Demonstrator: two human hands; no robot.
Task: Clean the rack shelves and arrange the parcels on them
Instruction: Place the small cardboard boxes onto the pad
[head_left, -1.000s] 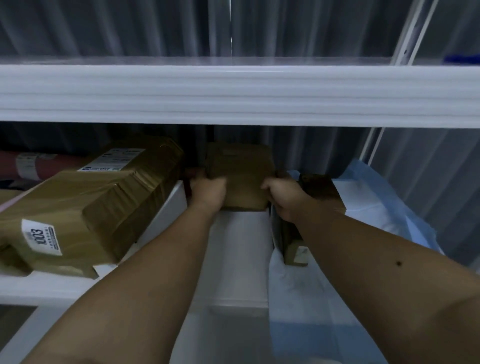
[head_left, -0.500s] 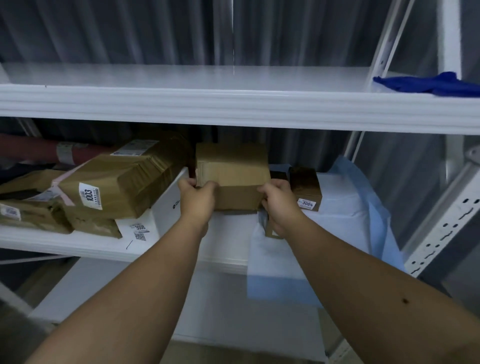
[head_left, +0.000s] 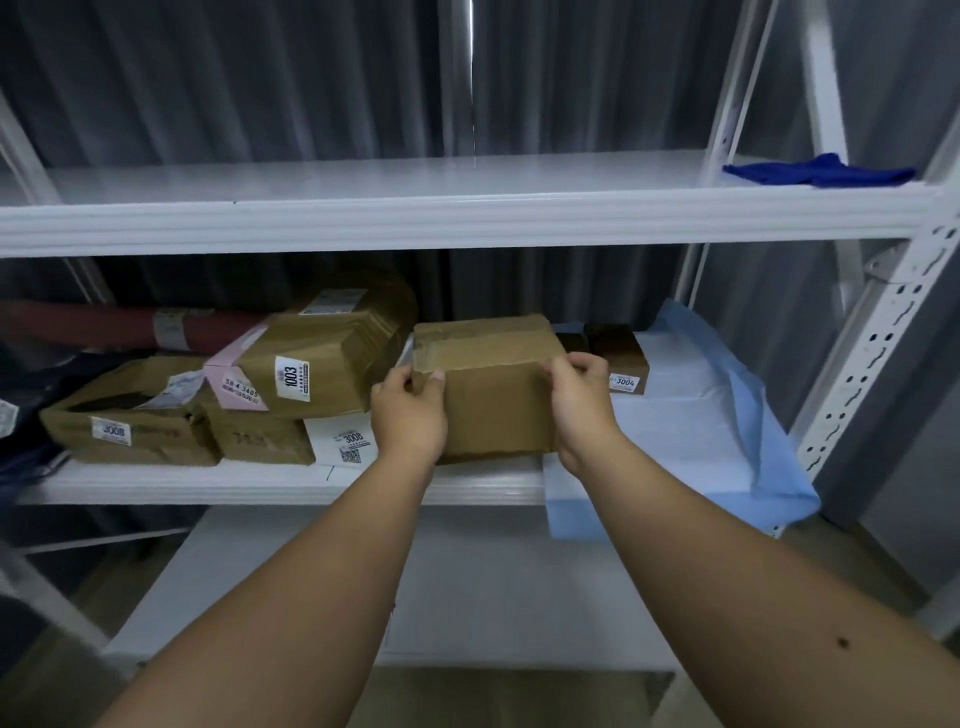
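A brown taped cardboard parcel (head_left: 493, 395) is at the front of the middle shelf (head_left: 260, 483). My left hand (head_left: 410, 410) grips its left side and my right hand (head_left: 582, 405) grips its right side. To its left lie several brown parcels, one labelled 1003 (head_left: 322, 364) stacked on a white box labelled 3008 (head_left: 343, 441), and another brown one labelled 3008 (head_left: 130, 415). A small dark box labelled 3004 (head_left: 621, 358) lies right of my hands on a light blue sheet (head_left: 701, 431).
The top shelf (head_left: 415, 208) carries only a dark blue cloth (head_left: 815, 174) at its right end. A red roll (head_left: 104, 325) lies at the back left. A white perforated upright (head_left: 872, 353) stands on the right. A lower shelf (head_left: 493, 582) sits below.
Both hands have drawn the brown parcel from the back of the middle shelf toward its front edge. My view has pulled back and risen, showing the top shelf and blue cloth.
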